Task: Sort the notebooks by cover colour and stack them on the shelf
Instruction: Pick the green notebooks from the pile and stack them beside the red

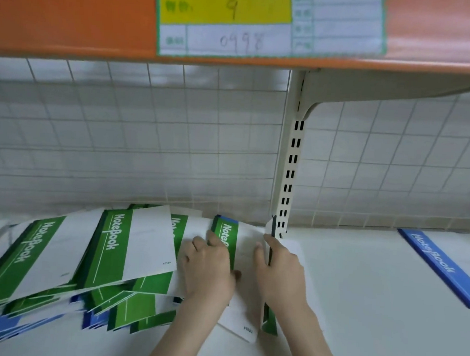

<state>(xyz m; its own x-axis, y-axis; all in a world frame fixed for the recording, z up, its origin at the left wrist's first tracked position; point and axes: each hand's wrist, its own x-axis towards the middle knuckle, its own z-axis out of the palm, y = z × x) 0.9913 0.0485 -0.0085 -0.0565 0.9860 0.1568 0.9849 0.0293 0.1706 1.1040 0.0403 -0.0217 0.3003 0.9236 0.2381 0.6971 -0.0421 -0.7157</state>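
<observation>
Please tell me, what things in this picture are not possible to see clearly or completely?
- Head view: small print on the shelf label is blurred.
- The blue notebook is cut off by the right edge.
- Lower notebooks in the messy pile are covered by the green ones on top.
- The cover under the left hand is partly hidden.
- The notebook held on edge by the right hand shows no cover.

A white tiled wall (120, 131) is seen behind a thin wire grid (178, 96). A cream slotted upright (290, 165) is fixed against it, with a bracket (345, 93) carrying an orange upper shelf (73, 13). A printed label (267, 21) with a yellow band is stuck to that shelf's front edge. Soft, even light falls throughout.
</observation>
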